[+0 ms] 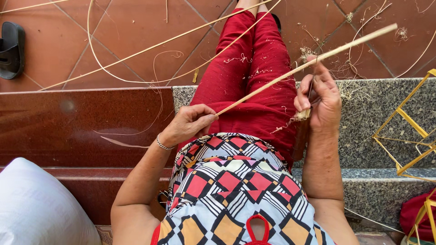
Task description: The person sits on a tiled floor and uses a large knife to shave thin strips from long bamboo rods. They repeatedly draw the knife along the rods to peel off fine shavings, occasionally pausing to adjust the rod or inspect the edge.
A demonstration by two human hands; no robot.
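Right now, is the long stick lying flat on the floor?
No, the long stick is held up over the red trousers, the left hand pinching its near end and the right hand gripping it further along.

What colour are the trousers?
Red trousers, dotted with pale shavings, seen in the head view.

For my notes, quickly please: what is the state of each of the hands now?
Left hand: closed, pinching the near end of the long bamboo stick.
Right hand: closed on a knife against the same stick.
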